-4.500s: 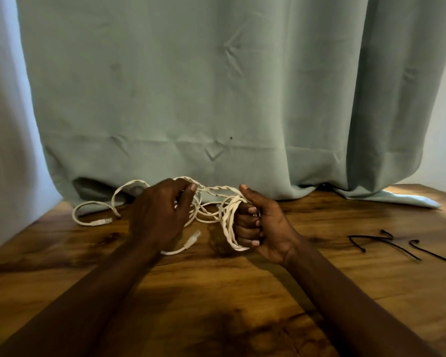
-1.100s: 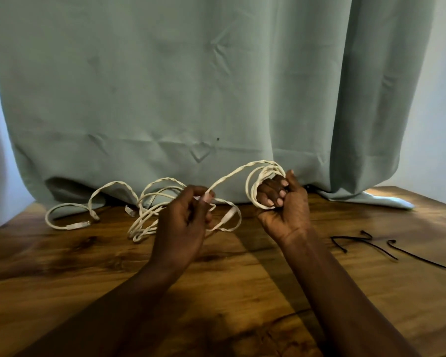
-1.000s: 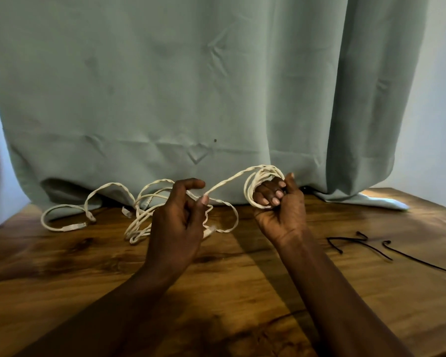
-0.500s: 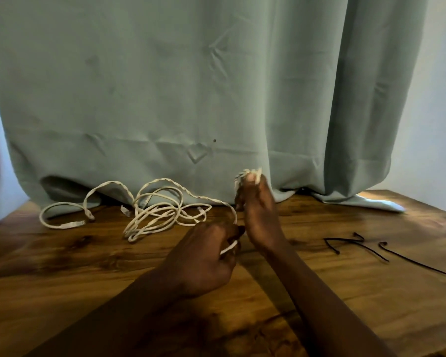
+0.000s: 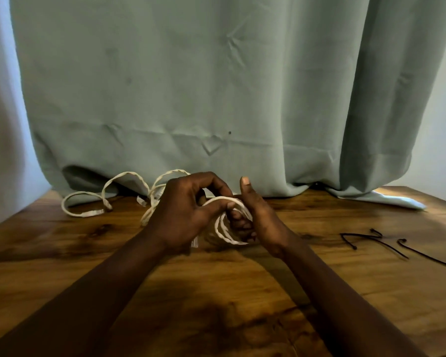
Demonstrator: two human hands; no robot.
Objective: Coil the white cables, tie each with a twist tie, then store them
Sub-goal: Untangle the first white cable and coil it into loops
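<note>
A white twisted cable lies partly loose on the wooden table (image 5: 216, 292); its free loops (image 5: 129, 186) trail to the left by the curtain foot, with a plug end (image 5: 93, 213). My right hand (image 5: 258, 217) has several turns of the cable coil (image 5: 224, 228) wound round its curled fingers, thumb raised. My left hand (image 5: 188, 215) pinches the cable strand at the top of the coil, right beside the right hand. Black twist ties (image 5: 371, 240) lie on the table to the right, apart from both hands.
A grey-green curtain (image 5: 216, 86) hangs across the back and rests on the table's far edge. Pale wall shows at both sides. Bare wood lies in front of my arms.
My left hand rose from low in front and brought the strand up over the right hand's fingers. The right hand turned so its thumb points up and the coil shows.
</note>
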